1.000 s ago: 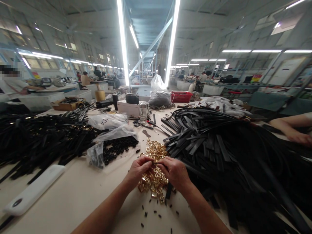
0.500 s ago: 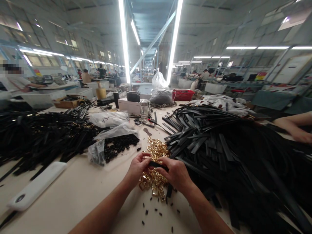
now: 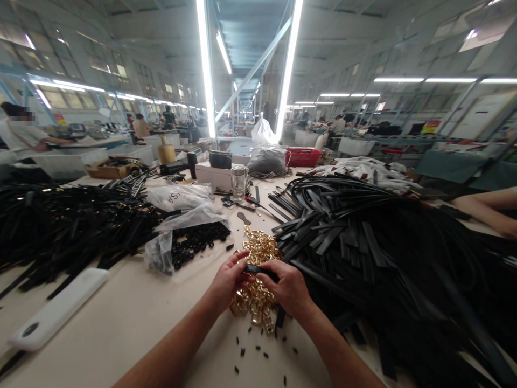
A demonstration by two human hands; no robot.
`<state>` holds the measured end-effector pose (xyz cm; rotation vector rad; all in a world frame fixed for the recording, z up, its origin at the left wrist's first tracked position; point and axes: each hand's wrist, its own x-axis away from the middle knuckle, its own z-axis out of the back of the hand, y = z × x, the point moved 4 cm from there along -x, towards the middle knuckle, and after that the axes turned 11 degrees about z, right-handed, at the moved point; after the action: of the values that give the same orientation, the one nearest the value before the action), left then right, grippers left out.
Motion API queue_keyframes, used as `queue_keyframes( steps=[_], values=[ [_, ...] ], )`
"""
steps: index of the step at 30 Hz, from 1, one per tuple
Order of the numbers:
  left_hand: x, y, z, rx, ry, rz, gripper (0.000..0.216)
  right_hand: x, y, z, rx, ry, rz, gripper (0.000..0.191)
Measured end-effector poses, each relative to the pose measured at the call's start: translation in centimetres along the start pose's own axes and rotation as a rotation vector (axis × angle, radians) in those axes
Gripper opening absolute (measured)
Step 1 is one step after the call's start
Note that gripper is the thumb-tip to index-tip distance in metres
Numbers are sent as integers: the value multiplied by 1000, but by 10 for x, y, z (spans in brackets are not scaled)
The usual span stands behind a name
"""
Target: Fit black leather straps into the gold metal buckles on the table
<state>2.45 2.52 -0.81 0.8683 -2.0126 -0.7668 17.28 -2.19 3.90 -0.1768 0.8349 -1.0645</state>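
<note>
Between my two hands a black strap (image 3: pixel 254 269) bends slightly, held above a heap of gold buckles (image 3: pixel 262 245). My left hand (image 3: pixel 231 278) pinches its left end with thumb and fingers. On the other side my right hand (image 3: pixel 287 281) is closed around the strap, thumb and index finger pressed on it. The strap's far ends are hidden by my fingers. Gold buckles also lie beneath and in front of the hands. Several small black pieces (image 3: pixel 258 348) are scattered on the table nearer to me.
A big pile of black straps (image 3: pixel 343 226) covers the right side; a person's arm (image 3: pixel 484 207) reaches in beyond it. Black buckled straps (image 3: pixel 81 226) lie left. A plastic bag (image 3: pixel 161 250) of black loops, a glass jar (image 3: pixel 238 183) and a white handheld device (image 3: pixel 60 310) are around.
The strap between my hands now bows upward slightly and shows a shinier face. My left fingers have shifted a little on it; my right hand stays almost in place.
</note>
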Motion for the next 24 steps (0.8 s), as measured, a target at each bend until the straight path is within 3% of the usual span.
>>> queue_keyframes(
  steps=[8, 13, 20, 24],
  values=[
    [2, 0, -4, 8, -58, -30, 55, 2, 1, 2, -18, 11, 14, 6],
    [4, 3, -5, -151, -75, -96, 44, 2, -5, 3, 45, -22, 42, 11],
    [16, 22, -12, -654, -6, -548, 12, 0, -8, 3, 92, -43, 47, 10],
    [23, 28, -18, -762, 76, -648, 9, 0, -6, 0, 106, -45, 33, 11]
  ],
)
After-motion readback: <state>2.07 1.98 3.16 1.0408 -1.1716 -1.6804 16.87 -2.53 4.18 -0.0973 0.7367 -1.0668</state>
